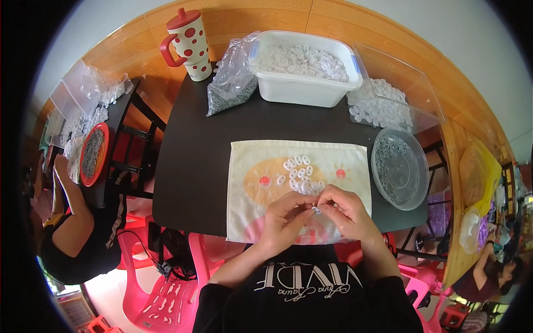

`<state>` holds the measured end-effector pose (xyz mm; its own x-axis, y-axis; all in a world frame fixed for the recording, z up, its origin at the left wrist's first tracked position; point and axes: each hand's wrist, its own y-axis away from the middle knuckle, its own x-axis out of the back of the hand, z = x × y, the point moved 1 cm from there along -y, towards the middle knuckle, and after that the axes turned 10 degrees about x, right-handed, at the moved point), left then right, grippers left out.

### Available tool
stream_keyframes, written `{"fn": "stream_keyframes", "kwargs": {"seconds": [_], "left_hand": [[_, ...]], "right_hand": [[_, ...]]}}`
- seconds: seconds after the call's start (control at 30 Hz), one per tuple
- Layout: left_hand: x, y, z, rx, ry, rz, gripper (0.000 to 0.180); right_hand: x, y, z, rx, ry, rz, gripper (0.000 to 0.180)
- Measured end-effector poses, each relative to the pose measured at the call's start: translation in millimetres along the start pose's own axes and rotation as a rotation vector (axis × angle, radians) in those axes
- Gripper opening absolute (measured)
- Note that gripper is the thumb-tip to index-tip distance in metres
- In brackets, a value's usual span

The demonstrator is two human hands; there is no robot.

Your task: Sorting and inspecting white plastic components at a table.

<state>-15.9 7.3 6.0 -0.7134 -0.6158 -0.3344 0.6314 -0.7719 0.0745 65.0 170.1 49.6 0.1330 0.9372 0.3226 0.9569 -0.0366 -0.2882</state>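
Note:
My left hand (284, 220) and my right hand (348, 213) meet over the near part of a cream hand towel (355, 161). Fingertips of both are pinched together on a small white plastic piece (316, 210), mostly hidden by the fingers. Just beyond them, a loose group of white oval plastic pieces with holes (301, 173) lies on the towel's printed pattern. To the right of the towel stands a round clear bowl (415, 191) with small grey metal parts (391, 155) along its left side.
At the back of the dark table (189, 144) stand a spotted tumbler (194, 50), a plastic bag of grey parts (230, 83), a white bin (302, 91) of white pieces and a tipped clear box (411, 66) of white discs. A co-worker's arm (72, 188) is by a red-rimmed tray (105, 161) at left.

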Motion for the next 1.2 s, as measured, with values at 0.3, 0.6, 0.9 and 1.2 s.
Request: {"fn": "stream_keyframes", "kwargs": {"seconds": [0.3, 0.6, 0.9, 1.2], "left_hand": [[-3.3, 2.3, -0.8, -0.066, -0.052, 0.045, 0.028], [-1.4, 2.2, -3.6, -0.060, -0.025, 0.026, 0.027], [-2.2, 3.5, -9.2, 0.006, 0.043, 0.066, 0.027], [12.2, 0.6, -16.3, -0.065, 0.015, 0.144, 0.020]], "right_hand": [[0.3, -1.5, 4.5, 0.064, 0.201, -0.113, 0.009], [4.5, -4.6, -7.4, 0.148, 0.062, 0.130, 0.020], [-5.9, -3.2, 0.7, 0.135, 0.217, 0.098, 0.021], [8.7, 22.3, 26.1, 0.089, 0.686, 0.078, 0.012]]}}
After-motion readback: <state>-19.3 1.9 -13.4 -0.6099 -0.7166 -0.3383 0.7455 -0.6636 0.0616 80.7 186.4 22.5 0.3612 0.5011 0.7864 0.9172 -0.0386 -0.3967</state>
